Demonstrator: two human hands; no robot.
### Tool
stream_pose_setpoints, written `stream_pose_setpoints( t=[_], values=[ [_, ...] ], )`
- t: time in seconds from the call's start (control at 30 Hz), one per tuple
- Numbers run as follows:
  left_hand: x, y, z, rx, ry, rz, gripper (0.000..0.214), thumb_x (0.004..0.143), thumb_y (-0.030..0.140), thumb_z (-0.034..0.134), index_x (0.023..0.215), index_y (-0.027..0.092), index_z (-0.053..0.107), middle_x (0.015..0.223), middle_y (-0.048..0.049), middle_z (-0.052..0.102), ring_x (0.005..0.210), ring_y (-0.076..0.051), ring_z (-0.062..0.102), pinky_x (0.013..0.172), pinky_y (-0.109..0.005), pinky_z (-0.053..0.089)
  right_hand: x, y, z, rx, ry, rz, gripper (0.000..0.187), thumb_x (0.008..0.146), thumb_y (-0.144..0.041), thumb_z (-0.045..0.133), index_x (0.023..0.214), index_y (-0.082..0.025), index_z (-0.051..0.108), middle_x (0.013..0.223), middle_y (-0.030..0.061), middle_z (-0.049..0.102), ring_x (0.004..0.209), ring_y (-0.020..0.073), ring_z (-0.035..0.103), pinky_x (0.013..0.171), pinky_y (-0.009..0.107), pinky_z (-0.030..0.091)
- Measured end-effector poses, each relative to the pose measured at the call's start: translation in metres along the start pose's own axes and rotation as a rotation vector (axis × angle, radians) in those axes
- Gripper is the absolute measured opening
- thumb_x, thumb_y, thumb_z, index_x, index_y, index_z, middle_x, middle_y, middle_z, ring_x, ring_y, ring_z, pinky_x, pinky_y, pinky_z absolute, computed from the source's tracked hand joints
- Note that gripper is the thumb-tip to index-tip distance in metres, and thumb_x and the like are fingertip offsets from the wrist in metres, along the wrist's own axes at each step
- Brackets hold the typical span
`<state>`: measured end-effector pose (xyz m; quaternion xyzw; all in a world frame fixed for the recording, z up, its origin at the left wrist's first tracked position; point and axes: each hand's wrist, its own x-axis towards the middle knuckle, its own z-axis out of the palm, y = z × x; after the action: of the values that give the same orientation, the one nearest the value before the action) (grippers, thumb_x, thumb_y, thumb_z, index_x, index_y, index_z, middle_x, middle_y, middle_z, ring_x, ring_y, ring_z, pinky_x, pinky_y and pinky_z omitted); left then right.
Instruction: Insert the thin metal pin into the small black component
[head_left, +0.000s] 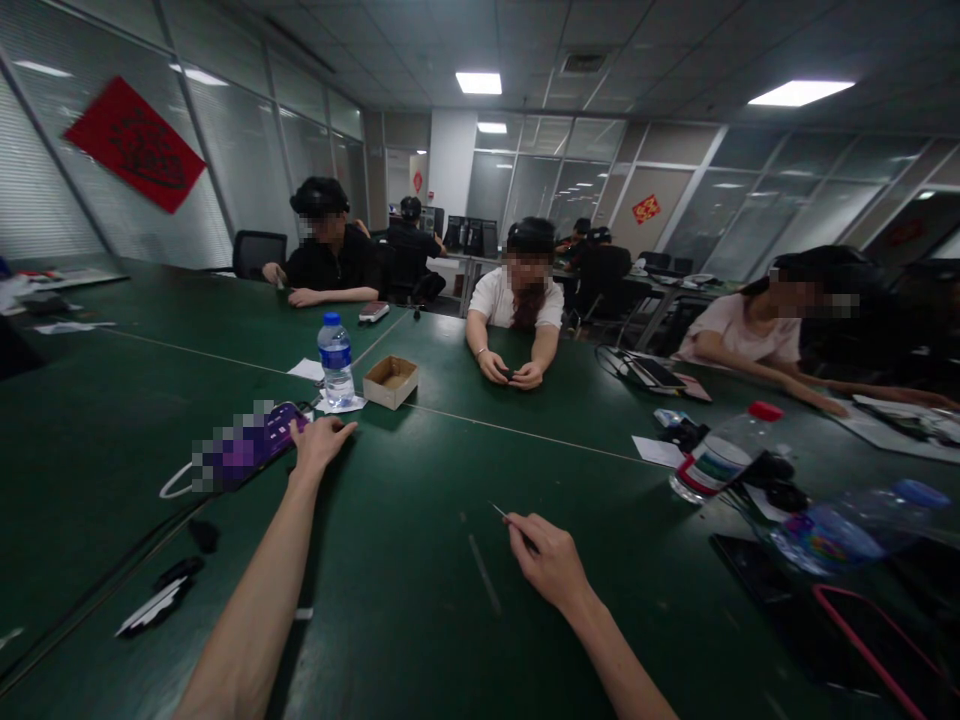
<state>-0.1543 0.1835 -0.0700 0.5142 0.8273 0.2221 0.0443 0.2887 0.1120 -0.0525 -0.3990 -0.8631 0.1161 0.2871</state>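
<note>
My left hand (319,440) reaches forward over the green table (420,520) and rests its fingers on the right end of a phone (247,450) with a lit purple screen; the fingers lie fairly flat. A white cable loops from the phone's left end. Closer to me, my right hand (547,560) is closed in a pinch on a thin pin-like tool (501,513) that points up and left above the table top.
A small open cardboard box (391,381) and an upright water bottle (336,360) stand beyond the phone. Tipped bottles (720,455), dark phones (757,565) and small gadgets lie at the right. Small black parts (161,600) lie at the left. Three people sit across the table.
</note>
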Motion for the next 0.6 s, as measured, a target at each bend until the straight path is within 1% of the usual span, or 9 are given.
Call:
stream_pose_setpoints(
  t=[0.17,0.33,0.6],
  values=[
    [0.0003,0.0002,0.0001,0.002,-0.005,-0.011,0.045,0.080,0.061,0.047,0.088,0.024,0.071,0.095,-0.0101,0.070,0.098,-0.034,0.059,0.108,-0.059,0.005,0.0004,-0.0024,-0.0020,-0.002,-0.002,-0.005,0.034,0.097,-0.026,0.034,0.101,-0.017,0.066,0.079,0.0052,0.065,0.059,0.0095,0.059,0.051,0.018,0.048],
    [-0.0014,0.0026,-0.0023,-0.003,-0.016,-0.008,0.047,0.080,0.061,0.046,0.089,0.023,0.072,0.095,-0.0104,0.070,0.100,-0.034,0.058,0.107,-0.059,0.004,-0.0009,0.0020,0.0008,-0.036,0.008,-0.022,0.032,0.097,-0.026,0.036,0.104,-0.016,0.066,0.081,0.0050,0.065,0.061,0.0097,0.059,0.053,0.019,0.048],
    [-0.0029,0.0043,-0.0027,0.013,-0.003,0.002,0.048,0.080,0.062,0.047,0.088,0.022,0.072,0.093,-0.0105,0.070,0.098,-0.034,0.059,0.108,-0.058,0.002,-0.0013,0.0024,0.0012,0.026,-0.010,0.010,0.034,0.097,-0.028,0.034,0.104,-0.015,0.065,0.081,0.0053,0.064,0.060,0.0101,0.058,0.051,0.020,0.048]
  ],
)
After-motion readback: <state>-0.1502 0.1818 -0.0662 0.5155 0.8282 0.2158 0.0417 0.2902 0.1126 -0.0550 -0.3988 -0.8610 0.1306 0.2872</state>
